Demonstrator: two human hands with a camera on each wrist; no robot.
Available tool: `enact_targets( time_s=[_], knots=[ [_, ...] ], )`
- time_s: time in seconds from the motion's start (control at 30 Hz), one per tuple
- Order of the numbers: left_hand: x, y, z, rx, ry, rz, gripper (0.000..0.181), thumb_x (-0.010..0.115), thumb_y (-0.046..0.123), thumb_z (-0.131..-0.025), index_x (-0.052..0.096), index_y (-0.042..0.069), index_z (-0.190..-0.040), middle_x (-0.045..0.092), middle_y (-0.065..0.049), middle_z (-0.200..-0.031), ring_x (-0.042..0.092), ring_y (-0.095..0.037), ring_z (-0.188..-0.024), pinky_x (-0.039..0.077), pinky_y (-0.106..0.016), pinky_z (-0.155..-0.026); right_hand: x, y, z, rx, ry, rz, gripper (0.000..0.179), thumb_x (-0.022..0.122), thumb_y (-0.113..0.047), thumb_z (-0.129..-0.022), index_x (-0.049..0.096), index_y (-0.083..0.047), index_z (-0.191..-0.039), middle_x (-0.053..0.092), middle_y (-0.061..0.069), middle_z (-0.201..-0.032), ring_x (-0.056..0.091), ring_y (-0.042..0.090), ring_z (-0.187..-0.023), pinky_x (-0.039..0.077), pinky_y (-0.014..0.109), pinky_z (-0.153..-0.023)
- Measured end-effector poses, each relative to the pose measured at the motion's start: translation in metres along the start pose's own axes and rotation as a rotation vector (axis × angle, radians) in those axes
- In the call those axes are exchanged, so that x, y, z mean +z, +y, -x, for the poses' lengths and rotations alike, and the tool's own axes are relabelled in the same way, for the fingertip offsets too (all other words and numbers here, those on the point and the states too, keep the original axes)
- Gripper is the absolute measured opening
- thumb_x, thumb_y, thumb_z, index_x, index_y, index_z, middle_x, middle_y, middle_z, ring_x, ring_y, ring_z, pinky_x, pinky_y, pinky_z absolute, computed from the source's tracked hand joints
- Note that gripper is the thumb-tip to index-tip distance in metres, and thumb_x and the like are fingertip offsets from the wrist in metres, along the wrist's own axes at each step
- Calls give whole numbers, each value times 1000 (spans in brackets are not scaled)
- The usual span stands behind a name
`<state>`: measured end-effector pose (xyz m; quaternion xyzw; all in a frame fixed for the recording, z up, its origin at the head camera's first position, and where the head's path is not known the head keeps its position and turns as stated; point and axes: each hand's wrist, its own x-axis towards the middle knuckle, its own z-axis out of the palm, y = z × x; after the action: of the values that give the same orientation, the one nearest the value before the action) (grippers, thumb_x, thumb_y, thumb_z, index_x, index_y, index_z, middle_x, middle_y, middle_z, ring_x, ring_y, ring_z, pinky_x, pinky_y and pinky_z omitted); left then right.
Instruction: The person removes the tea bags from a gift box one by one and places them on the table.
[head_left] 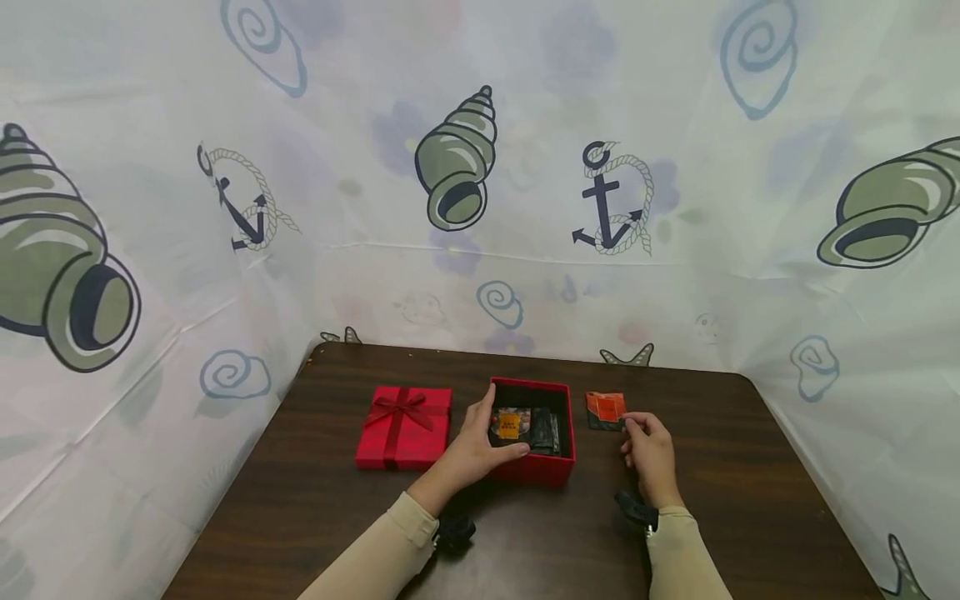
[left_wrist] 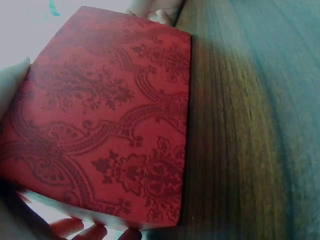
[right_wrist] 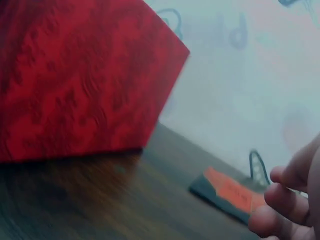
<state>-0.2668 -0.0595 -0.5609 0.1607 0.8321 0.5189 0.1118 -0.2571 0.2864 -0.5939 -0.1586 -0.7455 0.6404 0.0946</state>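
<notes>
An open red gift box (head_left: 531, 471) stands on the table, with small packages inside, among them one with an orange label (head_left: 509, 427) and a black packet (head_left: 541, 431). My left hand (head_left: 474, 446) holds the box at its near left corner, the thumb across the near rim and the fingers along the left wall. In the left wrist view the box's patterned red wall (left_wrist: 110, 115) fills much of the picture. To the right of the box, my right hand (head_left: 651, 454) pinches the right edge of a small flat orange-and-black packet (head_left: 605, 408); its fingertips (right_wrist: 287, 202) overlap the packet's end.
Left of the box lies its red lid (head_left: 412, 429), tied with a dark red ribbon bow (head_left: 402, 407). The dark wooden table (head_left: 750, 492) has rounded far corners. Behind it hangs a pale cloth (head_left: 540, 308) printed with shells and anchors. Each wrist wears a black device (head_left: 636, 508).
</notes>
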Motion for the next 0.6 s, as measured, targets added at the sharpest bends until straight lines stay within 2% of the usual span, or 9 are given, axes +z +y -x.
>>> enact_targets(
  time_s=[0.1,0.23,0.43,0.6],
  knots=[
    [-1,1,2,-2,6,-26,130,87,69,-83,2,38,-177,19,-17,-179,32,-46,-161,37,-73,-123,3,-13,6,1,-13,-50,32,54,-25,-116,62,-1,-137,63,7,-99,59,11,-67,52,26,-54],
    [-1,1,3,6,9,-43,132,89,66,-82,2,37,-177,21,-18,-178,36,-46,-159,39,-71,-122,8,-49,20,-25,-68,-109,30,55,-27,-116,62,-3,-133,61,5,-93,58,12,-65,53,25,-54],
    [0,0,3,0,8,-9,129,89,62,-84,0,42,-176,20,-17,-178,35,-45,-160,38,-72,-122,20,-108,50,-35,-248,-182,30,59,-31,-115,65,-3,-124,59,0,-83,59,12,-61,54,25,-53],
    [1,-3,4,-1,14,-17,128,89,61,-85,1,39,-176,20,-17,-178,36,-45,-159,38,-72,-122,38,-133,68,-3,-382,-171,32,59,-30,-114,65,-1,-125,63,2,-85,64,15,-67,60,27,-61]
  ],
)
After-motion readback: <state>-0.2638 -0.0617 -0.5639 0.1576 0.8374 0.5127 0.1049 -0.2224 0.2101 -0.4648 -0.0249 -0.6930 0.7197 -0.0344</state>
